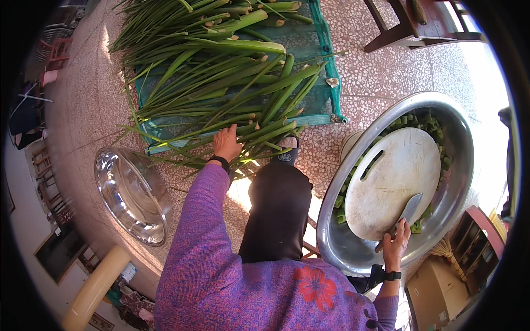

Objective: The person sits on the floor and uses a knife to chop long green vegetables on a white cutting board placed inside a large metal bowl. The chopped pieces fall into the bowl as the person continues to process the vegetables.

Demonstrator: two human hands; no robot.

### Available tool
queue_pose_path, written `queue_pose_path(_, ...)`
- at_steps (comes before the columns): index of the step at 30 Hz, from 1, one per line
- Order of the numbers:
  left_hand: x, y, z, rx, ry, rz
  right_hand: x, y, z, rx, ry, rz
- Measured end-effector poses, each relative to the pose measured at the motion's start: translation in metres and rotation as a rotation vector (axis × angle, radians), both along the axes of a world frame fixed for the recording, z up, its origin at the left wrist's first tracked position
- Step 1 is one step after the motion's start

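My left hand (227, 144) is over the near edge of a heap of long green leaf stalks (232, 89), its thumb apart from the fingers. The fingertips are among the stalks, and whether they grip any is hidden. My right hand (396, 241) has hold of a knife (410, 209) by its handle. That blade lies on a round, worn white cutting board (393, 178) with a slot near its rim. The board rests in a large metal basin (457, 182), with chopped green pieces (428, 124) around and below its edge.
Green mesh sheeting (319, 97) lies under the stalks on the speckled floor (368, 70). Left of me stands a shiny metal bowl (128, 194). A wooden chair (408, 25) is at the far right; a cardboard box (437, 285) and straw broom (451, 258) are near right.
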State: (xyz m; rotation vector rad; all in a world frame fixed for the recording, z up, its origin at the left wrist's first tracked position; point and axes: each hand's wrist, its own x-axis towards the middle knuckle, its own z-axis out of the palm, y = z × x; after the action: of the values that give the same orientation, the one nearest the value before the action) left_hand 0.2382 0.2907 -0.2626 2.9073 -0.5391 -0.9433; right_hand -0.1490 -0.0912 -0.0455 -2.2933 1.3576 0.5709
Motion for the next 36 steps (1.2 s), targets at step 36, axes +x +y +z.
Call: queue_pose_path(36,-0.109,-0.034,-0.056,-0.381,0.746,0.417,0.002,0.004,-0.002,-0.085,-0.018,0.117)
